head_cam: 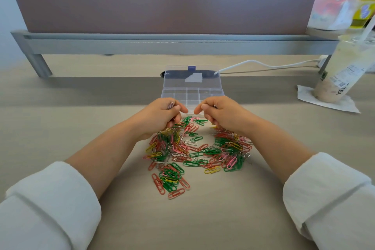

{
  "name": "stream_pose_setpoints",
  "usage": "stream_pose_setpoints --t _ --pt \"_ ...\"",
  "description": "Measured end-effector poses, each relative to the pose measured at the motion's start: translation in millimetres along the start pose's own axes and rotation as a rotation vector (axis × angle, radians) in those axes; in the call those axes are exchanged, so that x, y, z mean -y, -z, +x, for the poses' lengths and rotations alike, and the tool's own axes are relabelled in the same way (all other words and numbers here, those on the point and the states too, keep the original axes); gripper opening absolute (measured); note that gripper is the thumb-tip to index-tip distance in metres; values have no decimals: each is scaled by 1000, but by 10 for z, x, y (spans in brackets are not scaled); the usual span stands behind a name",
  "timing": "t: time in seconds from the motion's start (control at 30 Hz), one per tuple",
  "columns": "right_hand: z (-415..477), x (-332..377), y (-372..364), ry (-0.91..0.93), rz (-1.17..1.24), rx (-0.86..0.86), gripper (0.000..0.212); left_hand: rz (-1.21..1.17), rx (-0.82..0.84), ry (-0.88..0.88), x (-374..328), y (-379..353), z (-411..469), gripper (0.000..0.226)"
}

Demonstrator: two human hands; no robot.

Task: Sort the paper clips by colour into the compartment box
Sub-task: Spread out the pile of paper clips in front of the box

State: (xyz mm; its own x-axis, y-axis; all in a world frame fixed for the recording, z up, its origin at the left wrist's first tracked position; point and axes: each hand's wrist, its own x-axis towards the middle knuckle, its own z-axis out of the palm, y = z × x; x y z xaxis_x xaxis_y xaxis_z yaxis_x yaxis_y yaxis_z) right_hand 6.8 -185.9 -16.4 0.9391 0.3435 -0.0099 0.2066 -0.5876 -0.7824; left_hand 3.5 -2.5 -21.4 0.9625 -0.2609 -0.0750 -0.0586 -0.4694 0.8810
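The compartment box [215, 92] stands open just beyond the fingertips [183, 110], ready to receive. The mixed paper clips [194, 152] lie under and behind the fingers. The left hand [160, 116] pinches several pale clips [170, 105], gathered for one compartment; the right hand [221, 114] seems to pinch a single clip [215, 106].

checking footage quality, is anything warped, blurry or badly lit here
Head view: soft even light, no harsh glare; the paper clips are sharp; wide-angle distortion leans the drink cup at the right edge; the yellow box top right is blurred.
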Motion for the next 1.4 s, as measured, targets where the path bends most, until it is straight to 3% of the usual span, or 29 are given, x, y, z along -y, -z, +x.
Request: stream_pose_setpoints --t 0.13,0.27,0.37,0.5,0.63,0.9,1.03,1.27,1.4 --pt "-14 18 3 -9 -83 -26 45 5 4 18 -13 50 -9 33" --pt "-26 73 7 -89 -131 -19 55 148 -125 -25 -92 87 -27 50" --pt "17 114 -14 -149 -197 -5 57 241 -195 -32 -116 101 -43 56" --pt "127 175 -78 -100 -306 -11 50 344 -239 -45 -42 126 -2 46" --pt "179 188 -180 -14 -477 24 20 393 -173 -42 -1 154 8 25" --pt "114 138 -64 38 -567 86 11 799 16 -153 -26 207 -31 15" --pt "81 145 -31 19 -560 180 11 855 68 -169 -30 214 -36 17" --pt "64 229 -166 84 -482 99 22 763 227 -103 -122 273 -78 18" --pt "54 243 -246 106 -483 152 31 825 162 -97 -129 368 -66 16"
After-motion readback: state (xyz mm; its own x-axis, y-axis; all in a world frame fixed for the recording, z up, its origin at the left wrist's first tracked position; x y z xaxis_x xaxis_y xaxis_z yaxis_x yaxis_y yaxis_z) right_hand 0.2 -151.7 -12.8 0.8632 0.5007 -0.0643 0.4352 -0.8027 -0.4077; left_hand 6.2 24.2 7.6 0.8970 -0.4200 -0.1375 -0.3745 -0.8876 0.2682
